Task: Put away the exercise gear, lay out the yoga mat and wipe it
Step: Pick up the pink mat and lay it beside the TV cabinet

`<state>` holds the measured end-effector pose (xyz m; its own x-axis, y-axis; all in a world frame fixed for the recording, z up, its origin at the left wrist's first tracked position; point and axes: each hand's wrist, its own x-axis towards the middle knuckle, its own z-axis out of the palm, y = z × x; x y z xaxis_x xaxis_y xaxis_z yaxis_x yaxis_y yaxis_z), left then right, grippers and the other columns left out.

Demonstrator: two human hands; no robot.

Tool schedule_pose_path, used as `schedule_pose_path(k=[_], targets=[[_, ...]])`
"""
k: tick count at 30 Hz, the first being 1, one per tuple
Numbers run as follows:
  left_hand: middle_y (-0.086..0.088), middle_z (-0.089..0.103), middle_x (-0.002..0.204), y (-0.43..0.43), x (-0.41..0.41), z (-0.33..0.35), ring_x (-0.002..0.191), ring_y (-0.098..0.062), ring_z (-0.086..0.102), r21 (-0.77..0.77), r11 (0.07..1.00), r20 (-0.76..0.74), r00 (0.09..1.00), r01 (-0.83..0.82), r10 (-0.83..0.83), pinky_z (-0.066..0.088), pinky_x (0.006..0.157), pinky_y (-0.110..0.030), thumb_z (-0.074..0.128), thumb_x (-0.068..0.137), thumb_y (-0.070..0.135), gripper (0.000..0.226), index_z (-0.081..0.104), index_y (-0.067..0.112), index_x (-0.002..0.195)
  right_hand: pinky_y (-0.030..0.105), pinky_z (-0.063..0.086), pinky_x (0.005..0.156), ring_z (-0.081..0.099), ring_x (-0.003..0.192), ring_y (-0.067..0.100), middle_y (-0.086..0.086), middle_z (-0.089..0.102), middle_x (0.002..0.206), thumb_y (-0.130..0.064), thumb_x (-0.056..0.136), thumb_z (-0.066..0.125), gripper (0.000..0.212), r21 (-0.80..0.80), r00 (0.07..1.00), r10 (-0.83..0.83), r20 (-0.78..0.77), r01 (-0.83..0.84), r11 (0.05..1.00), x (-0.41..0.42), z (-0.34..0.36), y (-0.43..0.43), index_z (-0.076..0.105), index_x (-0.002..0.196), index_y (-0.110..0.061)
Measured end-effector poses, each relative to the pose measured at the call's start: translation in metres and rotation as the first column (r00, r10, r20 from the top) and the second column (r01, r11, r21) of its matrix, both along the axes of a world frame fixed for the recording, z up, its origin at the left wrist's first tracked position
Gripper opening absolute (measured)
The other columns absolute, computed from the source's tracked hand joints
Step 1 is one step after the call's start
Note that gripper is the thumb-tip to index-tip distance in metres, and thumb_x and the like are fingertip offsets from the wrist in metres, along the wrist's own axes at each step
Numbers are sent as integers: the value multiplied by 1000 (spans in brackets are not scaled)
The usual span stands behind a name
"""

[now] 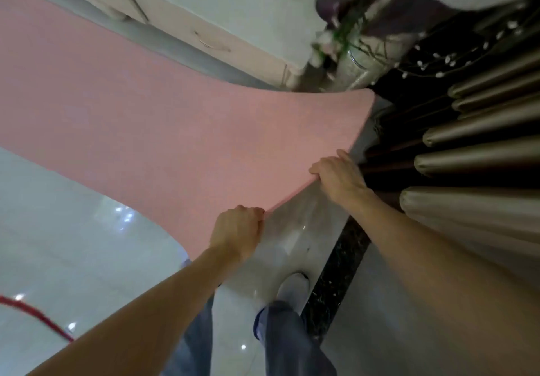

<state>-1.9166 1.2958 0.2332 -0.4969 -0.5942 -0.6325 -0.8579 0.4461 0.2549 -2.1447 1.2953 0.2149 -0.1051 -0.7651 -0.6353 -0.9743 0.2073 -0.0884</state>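
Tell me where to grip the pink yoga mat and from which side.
Take the yoga mat by its short near edge, coming from the curtain end, hands apart as the left hand and right hand grip it. It is thin and limp, trailing away along the floor, so one central hold would let it sag.

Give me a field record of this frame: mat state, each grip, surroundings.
yoga mat: pink, unrolled, near end held up off the floor
left grip: fingers curled round the mat's near edge
right grip: holds the same edge, nearer the curtain
floor: glossy pale tiles
curtain: pleated folds along the right side
vase: holds flowers, beyond the mat's far corner
cabinet: pale, beside the mat's far long edge
red cord: on the floor, lower left
wiping cloth: none in view
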Motion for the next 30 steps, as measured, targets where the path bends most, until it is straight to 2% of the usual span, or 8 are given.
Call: schedule_pose_path(k=[5, 12, 15, 17, 19, 22, 26, 30], targets=[[-5, 67, 88, 35, -58, -77, 79, -28, 62, 7, 1000, -60, 998, 30, -30, 36, 62, -31, 42, 97, 17, 20, 63, 18, 96, 34, 6, 119, 52, 118, 22, 6, 61, 124, -2, 90, 42, 41, -14, 999, -36, -34, 36, 999, -57, -76, 32, 61, 124, -15], [-10, 68, 90, 73, -94, -189, 81, -31, 63, 114, 993, -150, 988, -6, 24, 40, 64, -33, 42, 96, 15, 19, 61, 14, 92, 32, 1, 119, 42, 131, 22, 9, 51, 138, 2, 90, 44, 46, -8, 993, -15, -117, 14, 1000, -93, -178, 80, 57, 130, -16], [-11, 70, 102, 90, -104, -228, 93, -31, 65, 233, 972, -229, 969, -40, 95, 51, 78, -36, 42, 98, 21, 26, 61, 16, 116, 36, 3, 120, 38, 133, 23, 7, 48, 141, -2, 92, 40, 46, 70, 979, 108, -172, -97, 993, -109, -212, 100, 52, 134, -15], [-9, 67, 119, 106, -106, -245, 108, -30, 63, 306, 952, -253, 962, -23, 105, 50, 95, -39, 43, 100, 28, 43, 45, 20, 143, 38, 11, 118, 37, 131, 25, 9, 45, 141, -2, 91, 40, 46, 141, 967, 181, -180, -157, 977, -115, -231, 113, 50, 134, -13], [-8, 65, 126, 119, -105, -257, 114, -28, 62, 312, 950, -251, 964, -1, 84, 48, 100, -41, 42, 101, 31, 49, 36, 21, 149, 38, 25, 113, 39, 127, 26, 11, 45, 139, 0, 90, 42, 46, 196, 974, 170, -153, -138, 971, -117, -247, 126, 49, 134, -11], [-7, 67, 124, 122, -96, -263, 110, -26, 63, 293, 956, -209, 973, -34, 99, 50, 97, -40, 42, 100, 27, 45, 44, 19, 144, 37, 39, 104, 46, 122, 29, 13, 48, 137, -3, 91, 47, 47, 241, 996, 49, -74, -29, 970, -105, -255, 137, 48, 138, -11], [-8, 67, 121, 97, -82, -245, 107, -27, 62, 249, 967, -130, 987, -56, 91, 50, 93, -36, 44, 95, 18, 38, 58, 16, 130, 39, 46, 97, 52, 117, 31, 16, 50, 134, -4, 92, 47, 44, 250, 993, -100, -56, 111, 962, -80, -229, 126, 51, 136, -11], [-10, 65, 115, 54, -73, -206, 101, -30, 61, 167, 986, -79, 996, -14, 28, 51, 87, -38, 45, 93, 16, 27, 64, 10, 111, 36, 48, 92, 54, 111, 29, 16, 51, 128, -5, 94, 44, 36, 235, 995, -92, -38, 98, 967, -54, -184, 100, 54, 128, -6]])
